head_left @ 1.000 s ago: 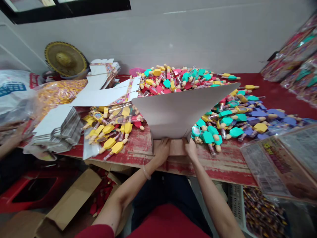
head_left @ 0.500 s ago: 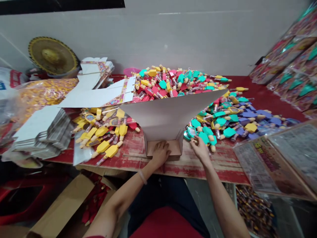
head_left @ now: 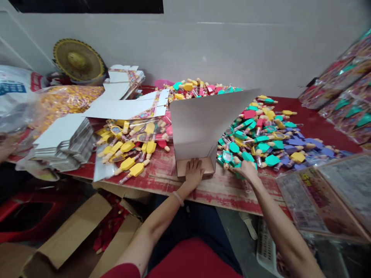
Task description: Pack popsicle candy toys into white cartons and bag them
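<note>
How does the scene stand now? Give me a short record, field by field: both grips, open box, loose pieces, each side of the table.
Left grip: fingers spread inside the open box
Right grip: at the near edge of the green pieces; cannot tell whether it holds one
Box position: standing on the worn red table, open side facing the camera
Loose pieces: yellow pieces left of the box, green ones right, purple pieces farther right
Left side: stacked white cardboard, bag of yellow items
Right side: clear-wrapped package

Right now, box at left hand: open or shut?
The box is open: its back panel stands raised and the left hand reaches inside.
</note>
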Available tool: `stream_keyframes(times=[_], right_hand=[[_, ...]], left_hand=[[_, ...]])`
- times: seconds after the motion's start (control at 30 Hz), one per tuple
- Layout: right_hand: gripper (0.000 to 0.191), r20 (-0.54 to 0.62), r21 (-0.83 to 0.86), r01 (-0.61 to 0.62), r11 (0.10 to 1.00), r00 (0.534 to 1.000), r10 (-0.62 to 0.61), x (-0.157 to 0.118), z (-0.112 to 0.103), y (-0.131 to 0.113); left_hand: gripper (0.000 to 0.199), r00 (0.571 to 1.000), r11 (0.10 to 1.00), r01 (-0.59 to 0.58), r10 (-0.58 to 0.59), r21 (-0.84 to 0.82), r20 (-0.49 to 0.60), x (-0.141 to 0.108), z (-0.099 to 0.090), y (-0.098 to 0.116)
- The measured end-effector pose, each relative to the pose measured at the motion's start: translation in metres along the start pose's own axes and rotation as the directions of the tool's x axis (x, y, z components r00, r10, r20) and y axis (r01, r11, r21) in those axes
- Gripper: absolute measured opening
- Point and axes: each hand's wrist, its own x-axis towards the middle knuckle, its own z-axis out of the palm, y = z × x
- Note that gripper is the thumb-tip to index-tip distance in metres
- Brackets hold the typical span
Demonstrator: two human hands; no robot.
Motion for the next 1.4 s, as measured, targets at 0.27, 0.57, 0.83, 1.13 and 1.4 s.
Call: stream_keyframes(times=[0.27, 0.57, 0.83, 1.13, 1.4], right_hand=[[0.039, -0.082, 0.784, 0.378, 0.492, 0.849, -0.522, -0.067, -0.049, -0.072], [0.045, 0.093, 0.625, 0.424, 0.655, 0.793, -0.603, -0.062, 0.034, -0.183], [0.036, 0.123, 0.527, 0.456, 0.718, 0.795, -0.595, -0.037, 0.022, -0.237], [0.02, 0.093, 0.472, 0.475, 0.743, 0.811, -0.578, -0.051, 0.03, -0.243], [0.022, 0.07, 0.538, 0.483, 0.69, 0.791, -0.608, -0.05, 0.031, -0.248]], left_hand=[[0.056, 0.986, 0.988, -0.152, 0.151, -0.011, -0.068, -0.012, 0.018, -0.002], [0.038, 0.994, 0.981, 0.028, -0.008, -0.191, 0.106, -0.009, 0.02, 0.004], [0.034, 0.994, 0.975, -0.03, 0.052, -0.222, 0.094, -0.004, -0.007, 0.005], [0.036, 0.787, 0.835, 0.034, -0.362, -0.55, -0.5, -0.027, -0.093, -0.035], [0.047, 0.927, 0.607, -0.02, -0.286, -0.794, -0.242, 0.069, -0.141, -0.053]])
